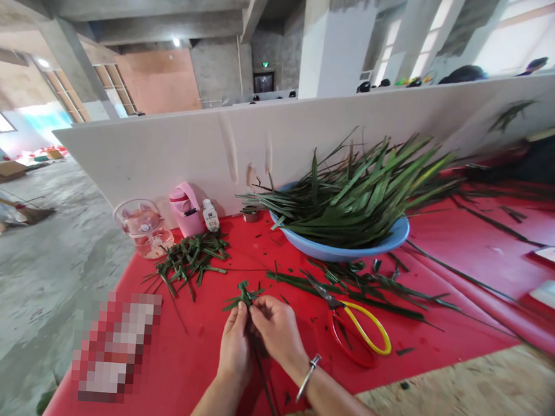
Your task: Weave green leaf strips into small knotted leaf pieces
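Observation:
Between both hands, over the red table, is a small woven piece of green leaf strips (244, 292), with long dark strips trailing down toward me. My left hand (235, 344) pinches it from the left, thumb on top. My right hand (276, 327) grips its right side between thumb and fingers; a silver bangle circles that wrist. The fingertips partly hide the piece. To the right of my hands lie scissors (345, 320) with one red and one yellow handle, blades spread and pointing away. Cut leaf strips (380, 304) lie just beyond them.
A blue basin (341, 253) heaped with long green leaves (368, 195) stands against a white partition (182, 144). Leaf trimmings (193, 253), a pink bottle (186, 211), a small white bottle (210, 216) and a clear pink jug (145, 227) are at left. A blurred-out object (120, 349) lies near the left edge.

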